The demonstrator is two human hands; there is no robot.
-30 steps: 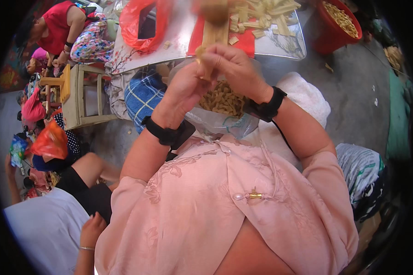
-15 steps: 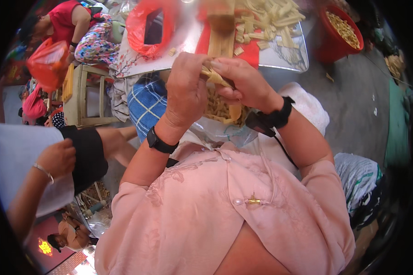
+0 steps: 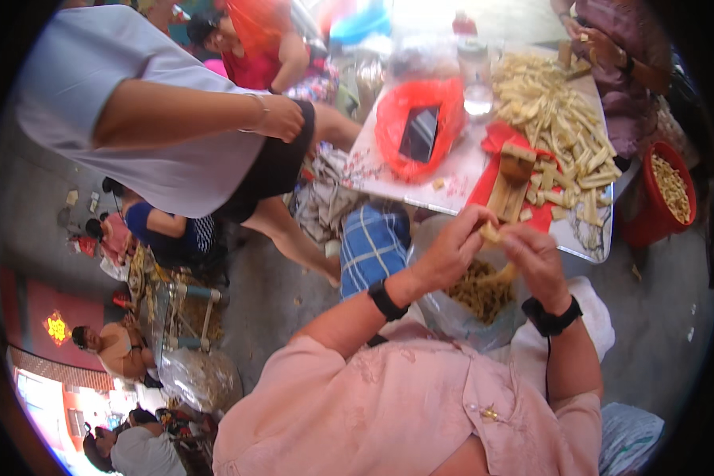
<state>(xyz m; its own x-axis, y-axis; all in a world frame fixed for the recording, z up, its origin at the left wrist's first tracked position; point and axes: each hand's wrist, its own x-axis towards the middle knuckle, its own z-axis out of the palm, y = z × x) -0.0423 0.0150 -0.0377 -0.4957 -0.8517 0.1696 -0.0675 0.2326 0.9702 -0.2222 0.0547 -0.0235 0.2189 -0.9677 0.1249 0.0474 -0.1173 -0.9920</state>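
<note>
Both my hands are closed on a pale yellow strip (image 3: 490, 233), held just off the near edge of the table. My left hand (image 3: 460, 244) pinches one side of it. My right hand (image 3: 538, 258) grips the other side, and a loose yellowish length hangs below the fingers. Under my hands, a clear plastic bag (image 3: 431, 301) on my lap holds many small yellowish-brown pieces (image 3: 481, 295). Beyond my hands, a wooden block (image 3: 517, 162) stands on a narrow wooden board (image 3: 505, 197) over red plastic (image 3: 540, 217). A heap of pale strips (image 3: 554, 103) lies behind.
On the table (image 3: 365, 163) are a red plastic bag (image 3: 388, 131) with a phone (image 3: 420, 133) and a clear jar (image 3: 476, 79). A red bucket (image 3: 639, 226) of pieces stands right. A person (image 3: 151, 143) stands close left; another person's hands (image 3: 599, 44) work across the table.
The view has swung left, so my hands and the table appear farther right. The person at left now appears higher and nearer the table. My hands still hold a pale strip.
</note>
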